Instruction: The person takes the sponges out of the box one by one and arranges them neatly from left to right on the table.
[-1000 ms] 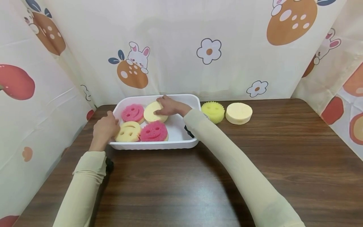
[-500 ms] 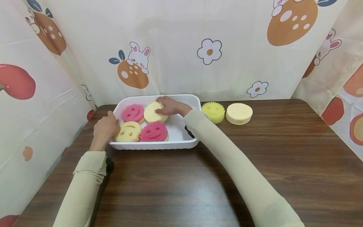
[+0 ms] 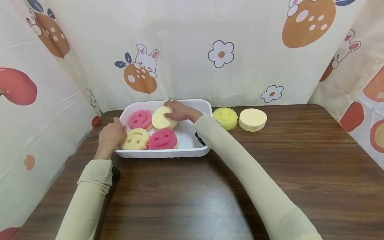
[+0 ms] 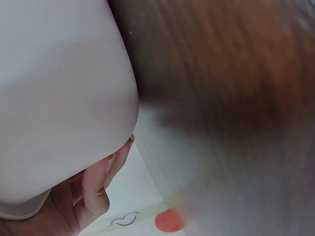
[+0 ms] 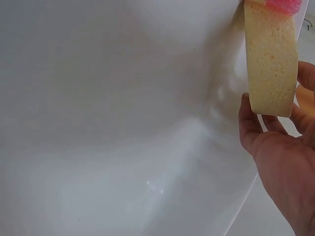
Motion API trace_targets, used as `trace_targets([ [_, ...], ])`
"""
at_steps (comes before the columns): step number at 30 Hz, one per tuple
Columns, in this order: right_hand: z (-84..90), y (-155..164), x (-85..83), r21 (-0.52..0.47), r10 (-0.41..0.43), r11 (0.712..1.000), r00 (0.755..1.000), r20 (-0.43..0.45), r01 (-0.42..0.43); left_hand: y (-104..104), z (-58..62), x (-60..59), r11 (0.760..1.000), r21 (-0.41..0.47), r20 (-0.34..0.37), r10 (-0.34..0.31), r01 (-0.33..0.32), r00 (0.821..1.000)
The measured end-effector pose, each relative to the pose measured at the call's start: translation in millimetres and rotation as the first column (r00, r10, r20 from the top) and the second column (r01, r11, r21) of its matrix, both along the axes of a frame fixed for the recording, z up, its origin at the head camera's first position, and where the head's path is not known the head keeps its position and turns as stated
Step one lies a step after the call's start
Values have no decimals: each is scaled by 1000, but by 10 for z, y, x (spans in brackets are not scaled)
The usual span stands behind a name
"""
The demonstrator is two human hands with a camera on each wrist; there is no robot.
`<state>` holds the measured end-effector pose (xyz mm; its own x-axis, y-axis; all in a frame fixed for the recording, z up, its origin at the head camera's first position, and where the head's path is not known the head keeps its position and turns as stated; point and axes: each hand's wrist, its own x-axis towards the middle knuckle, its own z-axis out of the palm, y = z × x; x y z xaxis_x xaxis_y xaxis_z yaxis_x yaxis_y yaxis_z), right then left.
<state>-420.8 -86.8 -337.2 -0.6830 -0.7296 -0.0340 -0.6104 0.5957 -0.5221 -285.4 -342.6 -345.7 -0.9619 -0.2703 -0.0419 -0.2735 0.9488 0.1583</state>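
A white tray [image 3: 162, 154] stands at the table's back left. In it lie a pink smiley sponge [image 3: 140, 119], a yellow smiley sponge [image 3: 136, 139] and a second pink smiley sponge [image 3: 162, 139]. My right hand [image 3: 171, 112] reaches into the tray and pinches a pale yellow round sponge [image 3: 159, 120] by its far right edge, tilting it. The right wrist view shows that sponge [image 5: 269, 64] edge-on, with my right hand [image 5: 275, 147] at its rim. My left hand [image 3: 115, 132] grips the tray's left rim, its fingers [image 4: 101, 184] curled under the tray wall [image 4: 59, 98].
A yellow-green smiley sponge [image 3: 225, 117] and a cream round sponge [image 3: 252, 119] sit on the dark wooden table [image 3: 270, 173] just right of the tray. Patterned curtain [image 3: 192, 50] closes off the back and both sides.
My right hand has shifted slightly left and raised the pale sponge's right edge a little. The left hand and tray have stayed put.
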Motion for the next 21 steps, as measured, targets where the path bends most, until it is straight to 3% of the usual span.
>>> trace_targets([
  [21,39,17,33,-66,-59,996,996,64,64,15,-5,5,1000,-2,-2,-3,3,1000],
])
